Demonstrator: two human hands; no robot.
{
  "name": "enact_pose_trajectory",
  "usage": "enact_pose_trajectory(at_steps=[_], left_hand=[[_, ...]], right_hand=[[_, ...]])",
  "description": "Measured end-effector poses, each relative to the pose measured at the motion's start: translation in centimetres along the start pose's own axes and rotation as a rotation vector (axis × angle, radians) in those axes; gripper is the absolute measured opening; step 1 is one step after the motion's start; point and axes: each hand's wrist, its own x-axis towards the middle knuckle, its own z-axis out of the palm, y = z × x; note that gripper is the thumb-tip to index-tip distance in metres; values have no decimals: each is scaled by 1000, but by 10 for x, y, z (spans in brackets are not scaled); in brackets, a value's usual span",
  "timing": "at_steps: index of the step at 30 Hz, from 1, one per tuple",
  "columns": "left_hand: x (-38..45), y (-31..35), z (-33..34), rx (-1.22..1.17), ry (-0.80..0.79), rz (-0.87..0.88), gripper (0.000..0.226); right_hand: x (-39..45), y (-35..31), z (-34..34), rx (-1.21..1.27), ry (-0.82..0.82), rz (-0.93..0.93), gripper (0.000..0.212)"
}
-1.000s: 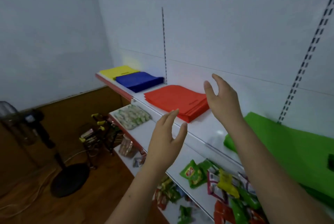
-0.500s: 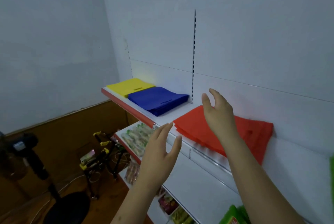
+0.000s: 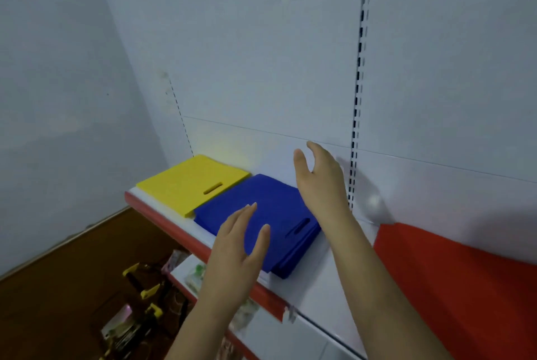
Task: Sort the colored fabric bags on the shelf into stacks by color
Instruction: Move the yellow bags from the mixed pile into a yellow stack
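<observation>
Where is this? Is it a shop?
Probably a small shop. A white shelf with a red edge hangs on slotted wall rails, flat stacks of yellow bags, blue bags and red bags lie on it, and packets sit on the shelf below.

Both arms reach forward, left hand (image 3: 236,246) and right hand (image 3: 321,176) raised, fingers loosely spread, empty.

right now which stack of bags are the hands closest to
The blue stack, in the middle: both the left hand and right hand hover open over it. The yellow stack and red stack lie off to either side.
</observation>
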Motion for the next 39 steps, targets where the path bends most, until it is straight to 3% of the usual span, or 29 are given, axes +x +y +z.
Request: enact_pose_trajectory(at_steps=[11,23,27,30,32,39], left_hand=[[129,-158,-51,-141,-41,78,58],[256,-346,-138,-199,-170,92,57],[290,-387,-130,-79,-116,62,55],[309,-422,-116,108,-58,-13,66],[314,-438,-107,256,-111,-56,68],[317,-451,-97,390,-158,-15,75]], right_hand=[[76,-20,163,-121,55,39,55],[111,-24,345,-337,130,211,60],[114,-1,374,-432,87,306,67],[122,24,389,-661,-57,463,81],[123,42,398,-800,-142,544,89],[121,68,407,-890,-130,504,89]])
